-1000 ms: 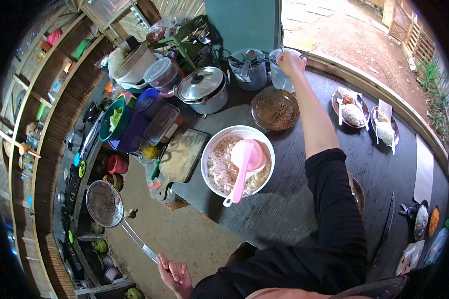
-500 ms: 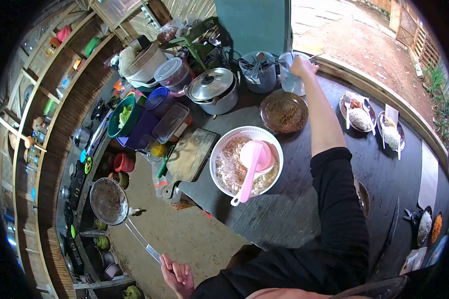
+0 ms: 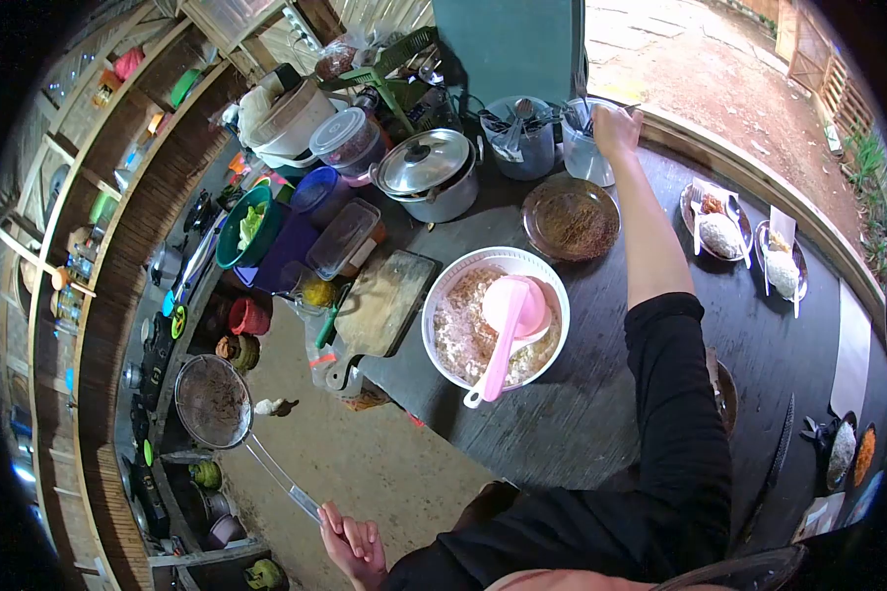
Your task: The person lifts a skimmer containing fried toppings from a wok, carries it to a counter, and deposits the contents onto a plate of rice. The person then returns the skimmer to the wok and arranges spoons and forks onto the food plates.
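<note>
At the table: right hand is at container, fingers curled, on what one cannot tell | left hand grasps strainer, beside table | done: rice is plated | not yet: strainer put down

Long-handled strainer: round, metal-rimmed, brown patches across mesh; held aloft, handle slanting down rightward.
Translucent tub: upright, far edge of table.
Cutlery: metal, standing in tub, ends above rim.

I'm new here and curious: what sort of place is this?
Probably a simple kitchen: a lidded pot and a cutting board sit on the table, and the left hand holds a strainer.
</note>
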Tool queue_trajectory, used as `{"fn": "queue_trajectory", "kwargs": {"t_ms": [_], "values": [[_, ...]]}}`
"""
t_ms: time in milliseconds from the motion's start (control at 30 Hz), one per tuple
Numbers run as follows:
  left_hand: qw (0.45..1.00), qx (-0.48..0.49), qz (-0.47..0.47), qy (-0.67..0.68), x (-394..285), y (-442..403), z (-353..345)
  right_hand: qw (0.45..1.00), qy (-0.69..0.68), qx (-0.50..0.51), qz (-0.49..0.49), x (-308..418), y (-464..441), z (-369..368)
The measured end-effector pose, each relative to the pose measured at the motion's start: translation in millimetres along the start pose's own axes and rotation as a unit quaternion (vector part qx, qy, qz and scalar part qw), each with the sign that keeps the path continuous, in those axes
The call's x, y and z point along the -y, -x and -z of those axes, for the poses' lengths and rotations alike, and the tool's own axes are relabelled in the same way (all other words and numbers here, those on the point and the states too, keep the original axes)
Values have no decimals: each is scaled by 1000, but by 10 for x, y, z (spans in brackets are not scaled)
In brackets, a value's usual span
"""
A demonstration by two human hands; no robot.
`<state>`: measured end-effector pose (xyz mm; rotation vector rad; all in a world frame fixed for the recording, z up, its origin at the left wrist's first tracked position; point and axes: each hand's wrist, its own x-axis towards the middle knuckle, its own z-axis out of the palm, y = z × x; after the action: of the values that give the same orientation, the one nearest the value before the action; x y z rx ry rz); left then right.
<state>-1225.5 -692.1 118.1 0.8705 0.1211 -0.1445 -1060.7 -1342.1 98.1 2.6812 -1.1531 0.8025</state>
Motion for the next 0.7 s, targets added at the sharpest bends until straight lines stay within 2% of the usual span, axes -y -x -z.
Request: {"fn": "queue_trajectory", "kwargs": {"t_ms": [100,167,233,300,367,433,500,567,600,700], "values": [[1000,6,0,-8,2,-7,-28,999,-14,-37,-7,69,-10,43],[1000,7,7,-13,-3,-4,-60,992,-44,-106,-45,109,-19,192],[999,-5,-5,-43,13,-2,-94,988,-76,-124,-51,114,8,464],[1000,11,3,-27,14,-1,-68,946,-172,-275,-24,89,4,675],[999,29,11,-10,3,14,-26,932,-197,-299,-51,59,33,864],[996,83,26,19,-9,18,10,822,-429,-373,-26,-15,17,966],[994,98,37,24,-34,27,29,659,-700,-271,-44,1,214,1193],[992,113,53,27,-59,21,73,572,-786,-188,-138,8,479,1327],[988,141,59,31,-76,5,118,491,-842,-152,-162,70,683,1490],[979,182,81,35,-149,-33,260,390,-902,-55,-177,91,1234,1620]]}}
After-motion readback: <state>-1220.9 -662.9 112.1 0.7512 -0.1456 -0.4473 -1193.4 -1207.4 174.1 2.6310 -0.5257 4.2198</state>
